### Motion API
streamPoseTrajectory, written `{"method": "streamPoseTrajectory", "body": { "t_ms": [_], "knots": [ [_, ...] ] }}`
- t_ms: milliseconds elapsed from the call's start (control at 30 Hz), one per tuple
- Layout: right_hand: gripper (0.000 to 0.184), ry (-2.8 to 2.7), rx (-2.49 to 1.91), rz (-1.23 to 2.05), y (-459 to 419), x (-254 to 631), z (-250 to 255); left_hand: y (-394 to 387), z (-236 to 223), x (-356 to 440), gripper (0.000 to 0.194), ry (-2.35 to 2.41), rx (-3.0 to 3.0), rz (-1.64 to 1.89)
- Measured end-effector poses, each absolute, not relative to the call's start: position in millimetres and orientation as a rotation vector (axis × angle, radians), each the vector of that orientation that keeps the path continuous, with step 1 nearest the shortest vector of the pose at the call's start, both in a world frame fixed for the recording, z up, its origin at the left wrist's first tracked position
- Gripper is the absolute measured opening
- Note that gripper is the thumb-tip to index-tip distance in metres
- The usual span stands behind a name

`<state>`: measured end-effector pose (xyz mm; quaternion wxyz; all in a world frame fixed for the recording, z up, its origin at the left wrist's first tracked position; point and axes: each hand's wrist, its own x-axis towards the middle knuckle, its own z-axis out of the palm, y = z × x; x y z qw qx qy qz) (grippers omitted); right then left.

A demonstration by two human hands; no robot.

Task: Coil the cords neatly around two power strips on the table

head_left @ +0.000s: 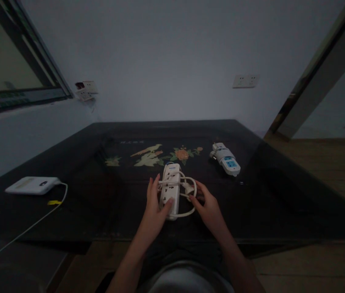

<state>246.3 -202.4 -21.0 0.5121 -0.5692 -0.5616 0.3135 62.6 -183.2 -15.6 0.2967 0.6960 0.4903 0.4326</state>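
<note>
Two grips of mine meet here: the left grip (pixel 156 201) is clamped on a white power strip (pixel 175 195), thumb over its socket face and fingers along its left edge, while the right grip (pixel 207 203) closes on a loop of its cord (pixel 184 214) beside the plug (pixel 188 188). The strip is at the near middle of the dark surface (pixel 99 219). I judge the cord only partly gathered: some turns cross the strip, but slack loops bulge to its right and the plug sits loose among them. Farther off, to my right, a blue-socketed power strip (pixel 231 165) lies with its cord wrapped snugly around it, which looks finished.
</note>
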Motion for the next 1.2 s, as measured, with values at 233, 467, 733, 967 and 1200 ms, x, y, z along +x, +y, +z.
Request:
{"method": "streamPoseTrajectory", "body": {
  "t_ms": [233, 467, 733, 967, 1200],
  "knots": [
    [0.051, -1.341, -1.328, 0.773, -204.3, 249.0, -25.6, -173.6, 36.0, 47.7, 0.037, 1.345, 2.203, 1.221],
    [0.055, -1.421, -1.557, 0.619, -207.8, 251.0, -20.7, -133.3, 54.7, 85.5, 0.021, 0.889, 2.88, 0.543],
    [0.042, -1.363, -1.427, 0.685, -207.7, 244.4, -23.3, -124.2, 44.9, 91.0, 0.016, 1.056, 2.97, 0.491],
    [0.052, -1.344, -1.375, 0.75, -207.9, 241.5, -25.3, -117.7, 50.1, 80.2, 0.016, 1.003, 2.748, 0.668],
    [0.057, -1.345, -1.411, 0.798, -208.4, 242.4, -25.2, -103.4, 67.8, 52.9, 0.02, 0.889, 1.811, 1.047]
  ]
}}
